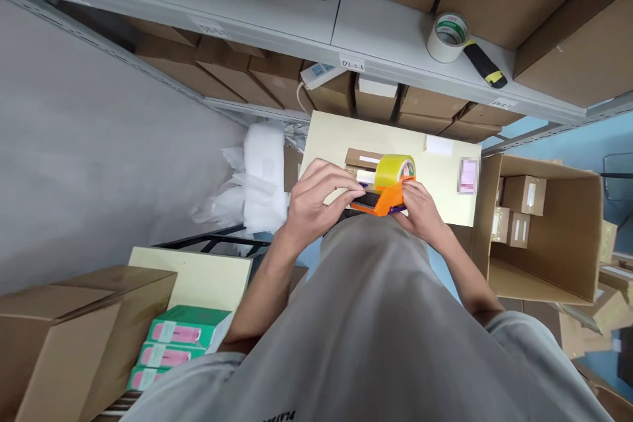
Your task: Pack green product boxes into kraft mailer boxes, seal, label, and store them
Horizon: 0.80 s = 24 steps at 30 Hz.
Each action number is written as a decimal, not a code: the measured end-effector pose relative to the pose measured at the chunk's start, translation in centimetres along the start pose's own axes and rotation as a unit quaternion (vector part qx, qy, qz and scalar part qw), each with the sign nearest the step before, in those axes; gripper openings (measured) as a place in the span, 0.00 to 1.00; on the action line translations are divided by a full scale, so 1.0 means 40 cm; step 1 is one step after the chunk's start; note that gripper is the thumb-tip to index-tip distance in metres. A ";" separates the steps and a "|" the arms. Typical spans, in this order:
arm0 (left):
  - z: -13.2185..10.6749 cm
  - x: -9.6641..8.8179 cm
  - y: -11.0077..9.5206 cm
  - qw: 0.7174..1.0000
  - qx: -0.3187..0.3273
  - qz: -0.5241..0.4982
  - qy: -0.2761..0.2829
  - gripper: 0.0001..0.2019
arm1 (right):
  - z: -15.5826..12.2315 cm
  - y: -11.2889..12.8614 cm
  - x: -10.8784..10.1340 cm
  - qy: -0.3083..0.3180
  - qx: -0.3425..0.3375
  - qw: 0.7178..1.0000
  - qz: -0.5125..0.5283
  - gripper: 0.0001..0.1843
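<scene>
An orange tape dispenser (390, 199) with a yellow tape roll (393, 171) on it is held just in front of my body, at the near edge of a cream table (329, 138). My right hand (422, 210) wraps round its right side. At its left end, my left hand (321, 201) has thumb and forefinger pinched together by the dispenser's front; whether the tape's end is between them is too small to see. Behind the dispenser a small cardboard box (363, 158) with a white label lies on the table, partly covered.
A large open carton (558, 264) holding small boxes stands right of the table. A phone-like pink item (468, 176) lies near the table's right edge. Above, a shelf (386, 26) carries cartons, a tape roll (448, 38) and a cutter (484, 64). White wrapping (264, 178) is at left.
</scene>
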<state>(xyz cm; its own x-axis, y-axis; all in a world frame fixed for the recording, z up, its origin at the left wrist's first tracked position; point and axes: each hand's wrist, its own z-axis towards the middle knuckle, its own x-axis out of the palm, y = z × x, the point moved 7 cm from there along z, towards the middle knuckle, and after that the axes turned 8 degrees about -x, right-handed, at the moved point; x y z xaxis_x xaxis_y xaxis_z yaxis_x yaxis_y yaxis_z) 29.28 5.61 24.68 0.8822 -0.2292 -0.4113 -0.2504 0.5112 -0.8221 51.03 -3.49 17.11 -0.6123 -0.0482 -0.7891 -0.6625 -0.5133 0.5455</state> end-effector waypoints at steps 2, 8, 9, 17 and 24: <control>-0.014 -0.003 0.016 1.000 -0.010 0.004 -0.019 0.10 | -0.005 0.003 -0.001 0.036 0.011 0.999 0.008 0.10; -0.084 -0.043 0.224 0.964 -0.234 -0.035 -0.125 0.19 | -0.028 -0.081 -0.038 0.196 0.139 0.970 0.040 0.19; -0.099 -0.042 0.273 0.949 -0.283 -0.049 -0.129 0.20 | -0.025 -0.103 -0.045 0.228 0.164 0.958 0.050 0.21; -0.181 0.087 0.574 0.803 -0.531 -0.251 -0.105 0.18 | 0.129 -0.241 -0.022 0.348 0.319 0.876 0.103 0.38; -0.233 0.146 0.674 0.754 -0.585 -0.281 -0.098 0.14 | 0.176 -0.279 0.060 0.402 0.383 0.825 0.107 0.41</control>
<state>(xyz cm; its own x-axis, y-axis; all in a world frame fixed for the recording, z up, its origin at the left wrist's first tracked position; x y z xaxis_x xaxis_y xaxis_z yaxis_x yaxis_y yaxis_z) 23.98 10.34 -3.58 0.9935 0.0480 0.1031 0.1054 -0.7285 -0.6769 53.93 8.15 11.11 -0.4706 -0.7781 -0.4161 -0.8432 0.2575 0.4719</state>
